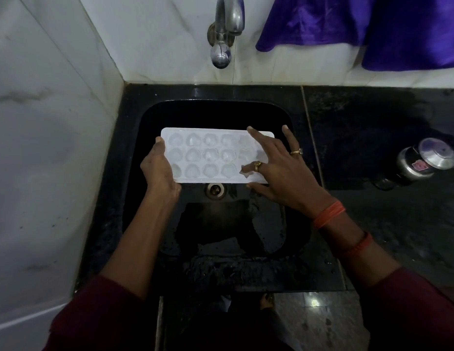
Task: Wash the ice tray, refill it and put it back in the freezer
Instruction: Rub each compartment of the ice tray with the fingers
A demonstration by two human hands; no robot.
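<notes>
Washing step, by the look of it: ice tray (195, 153) held level over the black sink (221, 115), just far of the drain (215, 190) and on the near side of the steel tap (226, 29), likely so runoff drops straight down. Left grip (157, 168) closed round the tray's left short edge, thumb on top, steadying. Right grip (276, 173) spread over the right end, fingers mostly straight, one dipped into a near cell, seemingly rubbing it clean. White matte plastic, three rows of rounded, scalloped cells. Glossy, wet dark stone tabletop (373, 127) all around.
</notes>
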